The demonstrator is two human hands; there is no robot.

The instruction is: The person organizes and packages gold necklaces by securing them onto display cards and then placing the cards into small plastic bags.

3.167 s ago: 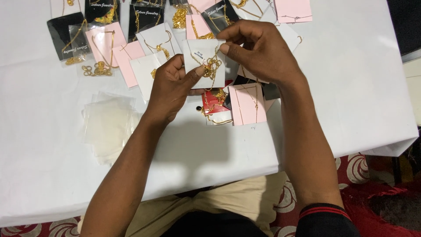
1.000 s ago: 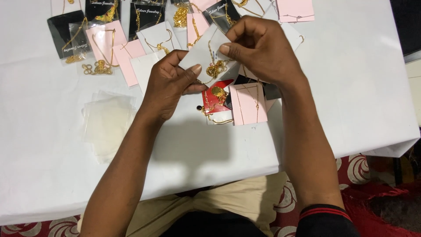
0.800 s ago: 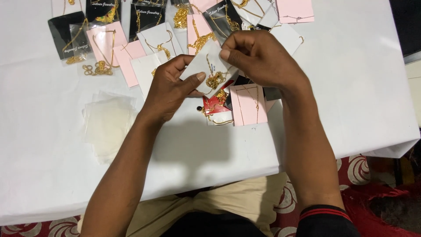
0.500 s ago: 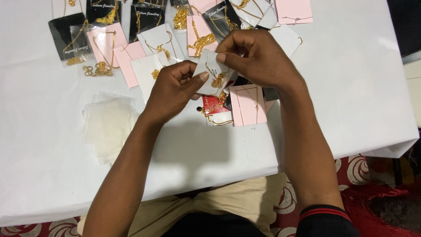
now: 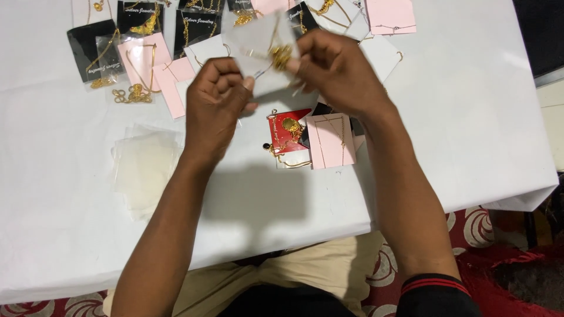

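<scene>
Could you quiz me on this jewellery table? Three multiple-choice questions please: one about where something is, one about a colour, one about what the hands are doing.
1. Where does the stack of clear pouches lie?
A. On the table, to the left of the left arm
B. On the person's lap
C. Under the red card

2. What colour is the card right of the red card?
A. Green
B. Pink
C. Blue

3. How is the white card with the gold chain held?
A. Flat on the table, untouched
B. By the left hand alone
C. Lifted off the table between both hands

Answers: 1 A, the pile sits on the white table beside that arm. 2 B, the pink card adjoins it. 3 C, the left hand and right hand both pinch it.
</scene>
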